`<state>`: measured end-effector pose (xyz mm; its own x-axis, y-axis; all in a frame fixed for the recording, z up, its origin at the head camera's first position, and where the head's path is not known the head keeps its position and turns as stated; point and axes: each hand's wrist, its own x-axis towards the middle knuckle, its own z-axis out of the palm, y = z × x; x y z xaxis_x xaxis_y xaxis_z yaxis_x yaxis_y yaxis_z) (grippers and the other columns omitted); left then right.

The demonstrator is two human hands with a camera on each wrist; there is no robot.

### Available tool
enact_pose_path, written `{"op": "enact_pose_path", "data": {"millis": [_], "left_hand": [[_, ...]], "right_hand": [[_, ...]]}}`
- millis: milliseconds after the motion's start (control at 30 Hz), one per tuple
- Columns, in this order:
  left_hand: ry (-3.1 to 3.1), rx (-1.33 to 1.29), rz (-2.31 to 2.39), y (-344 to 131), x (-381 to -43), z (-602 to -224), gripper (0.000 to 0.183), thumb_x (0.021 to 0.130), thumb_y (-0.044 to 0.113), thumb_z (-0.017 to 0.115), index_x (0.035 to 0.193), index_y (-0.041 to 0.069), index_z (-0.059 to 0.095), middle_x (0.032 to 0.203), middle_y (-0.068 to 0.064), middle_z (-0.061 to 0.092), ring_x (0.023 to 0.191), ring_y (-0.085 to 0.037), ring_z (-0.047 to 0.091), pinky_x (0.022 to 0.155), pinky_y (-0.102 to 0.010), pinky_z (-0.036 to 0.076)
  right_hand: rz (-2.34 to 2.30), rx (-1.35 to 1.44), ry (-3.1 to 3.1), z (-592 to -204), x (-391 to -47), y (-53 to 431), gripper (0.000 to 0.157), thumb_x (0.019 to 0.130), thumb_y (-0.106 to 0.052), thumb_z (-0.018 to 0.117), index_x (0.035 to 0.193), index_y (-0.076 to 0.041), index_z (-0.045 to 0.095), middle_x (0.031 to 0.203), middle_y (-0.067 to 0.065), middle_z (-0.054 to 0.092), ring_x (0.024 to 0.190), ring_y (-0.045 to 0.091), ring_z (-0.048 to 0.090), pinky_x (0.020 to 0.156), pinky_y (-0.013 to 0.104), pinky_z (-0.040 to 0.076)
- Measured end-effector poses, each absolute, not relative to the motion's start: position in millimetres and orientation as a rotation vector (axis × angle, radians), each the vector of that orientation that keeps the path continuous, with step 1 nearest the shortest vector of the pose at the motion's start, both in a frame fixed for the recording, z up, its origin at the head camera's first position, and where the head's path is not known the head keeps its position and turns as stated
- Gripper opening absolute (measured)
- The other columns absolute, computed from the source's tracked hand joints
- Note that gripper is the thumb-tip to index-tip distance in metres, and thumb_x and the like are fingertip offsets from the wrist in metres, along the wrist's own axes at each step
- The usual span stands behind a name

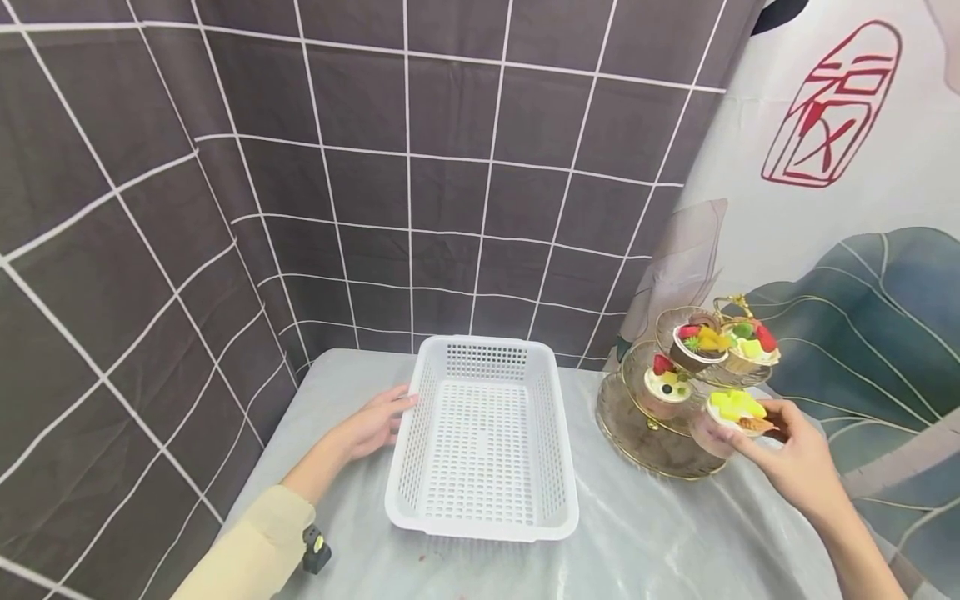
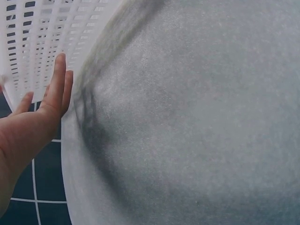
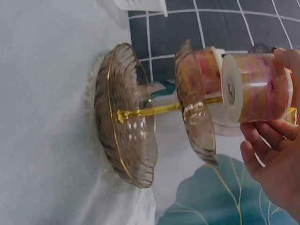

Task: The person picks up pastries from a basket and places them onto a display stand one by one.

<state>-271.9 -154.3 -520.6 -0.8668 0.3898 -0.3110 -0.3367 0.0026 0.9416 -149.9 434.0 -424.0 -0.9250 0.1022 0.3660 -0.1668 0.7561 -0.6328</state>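
My right hand (image 1: 798,458) grips a cake cup (image 1: 731,421) topped with yellow fruit, at the right side of a tiered cake stand (image 1: 652,450). In the right wrist view the cup (image 3: 258,89) shows layered sides and a white base, with thumb and fingers on either side of it. The cup is beside the stand's middle plate (image 3: 197,108). My left hand (image 1: 367,427) touches the left rim of a white plastic basket (image 1: 480,529) with its fingers extended. In the left wrist view those fingers lie against the perforated basket wall (image 2: 47,42).
More cakes stand on the tiers: a chocolate-coloured fruit cup (image 1: 699,346), a fruit tart (image 1: 750,343) and a strawberry-topped cup (image 1: 666,385). The table (image 1: 645,542) has a pale cloth. A dark checked curtain (image 1: 450,200) hangs behind and left.
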Motion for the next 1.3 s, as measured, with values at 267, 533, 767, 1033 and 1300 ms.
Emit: {"op": "enact_pose_path", "data": {"millis": [267, 533, 767, 1033, 1300], "left_hand": [[1.78, 0.071, 1.913, -154, -270, -518, 0.067, 0.112, 0.037, 0.052, 0.168, 0.013, 0.023, 0.155, -0.023, 0.051, 0.14, -0.042, 0.054, 0.107, -0.056, 0.055], [1.788, 0.08, 1.909, -156, -271, -518, 0.067, 0.113, 0.037, 0.05, 0.169, 0.013, 0.023, 0.156, -0.023, 0.05, 0.139, -0.042, 0.054, 0.106, -0.056, 0.056], [1.771, 0.094, 1.905, -156, -268, -516, 0.07, 0.113, 0.037, 0.05, 0.169, 0.01, 0.019, 0.157, -0.026, 0.047, 0.141, -0.043, 0.052, 0.108, -0.057, 0.054], [1.777, 0.065, 1.921, -154, -268, -518, 0.068, 0.112, 0.037, 0.052, 0.168, 0.012, 0.022, 0.156, -0.023, 0.05, 0.141, -0.043, 0.052, 0.107, -0.057, 0.054], [1.804, 0.06, 1.915, -154, -269, -520, 0.07, 0.11, 0.04, 0.055, 0.168, 0.013, 0.025, 0.156, -0.022, 0.051, 0.142, -0.043, 0.052, 0.108, -0.057, 0.053]], "right_hand": [[0.974, -0.109, -2.604, -431, -155, 442, 0.066, 0.097, -0.029, 0.081, 0.137, 0.013, 0.05, 0.125, 0.027, 0.059, 0.09, -0.014, 0.044, 0.067, 0.002, 0.043], [0.967, -0.197, -2.608, -436, -168, 441, 0.074, 0.097, -0.037, 0.079, 0.14, 0.014, 0.048, 0.126, 0.03, 0.059, 0.094, 0.003, 0.05, 0.069, 0.0, 0.039], [0.951, -0.265, -2.608, -437, -178, 432, 0.081, 0.097, -0.042, 0.078, 0.146, 0.014, 0.045, 0.129, 0.032, 0.055, 0.109, 0.036, 0.052, 0.068, 0.01, 0.036], [0.904, -0.23, -2.583, -442, -190, 425, 0.076, 0.095, -0.045, 0.079, 0.145, 0.006, 0.052, 0.124, 0.026, 0.061, 0.101, 0.026, 0.053, 0.066, 0.01, 0.04], [0.845, -0.281, -2.549, -450, -198, 424, 0.072, 0.093, -0.045, 0.081, 0.139, 0.004, 0.056, 0.116, 0.022, 0.064, 0.091, 0.02, 0.052, 0.062, 0.01, 0.039]]}}
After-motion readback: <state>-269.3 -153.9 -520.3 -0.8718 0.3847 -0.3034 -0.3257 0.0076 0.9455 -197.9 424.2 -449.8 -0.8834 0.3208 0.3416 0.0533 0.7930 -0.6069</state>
